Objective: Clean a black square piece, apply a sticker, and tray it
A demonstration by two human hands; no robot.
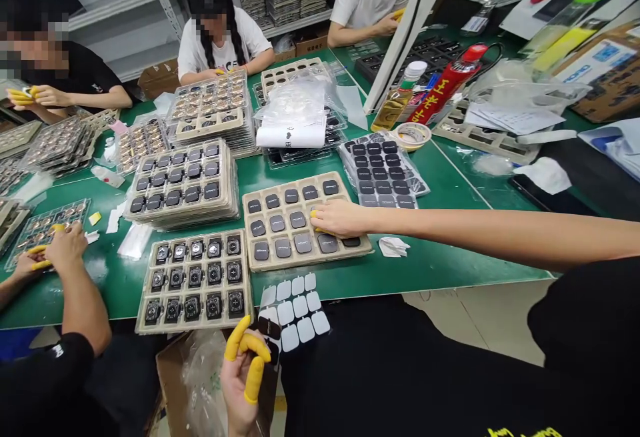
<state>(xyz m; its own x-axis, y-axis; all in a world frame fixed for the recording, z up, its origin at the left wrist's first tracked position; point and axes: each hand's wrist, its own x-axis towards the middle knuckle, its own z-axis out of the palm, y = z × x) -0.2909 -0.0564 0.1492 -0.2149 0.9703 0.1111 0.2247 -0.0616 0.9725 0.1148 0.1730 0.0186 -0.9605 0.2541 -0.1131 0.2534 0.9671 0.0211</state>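
My left hand (245, 373), with yellow finger cots, is closed at the near left edge of a sheet of square stickers (300, 307). The sheet has white squares and a few black ones, and it overhangs the table edge. My right hand (343, 218), also in yellow finger cots, reaches over a beige tray (310, 265) of dark square pieces. Its fingers are bent down on the tray's right half, and what is beneath them is hidden. Beside it, another tray (195, 283) holds dark watch bodies in rows.
Stacked trays (185, 183) stand behind. Plastic-wrapped black squares (383, 170), a tape roll (413, 135) and bottles (400, 97) lie to the right. A crumpled tissue (393, 246) is near my forearm. Co-workers sit opposite and at left, one's hand (67, 247) over a tray.
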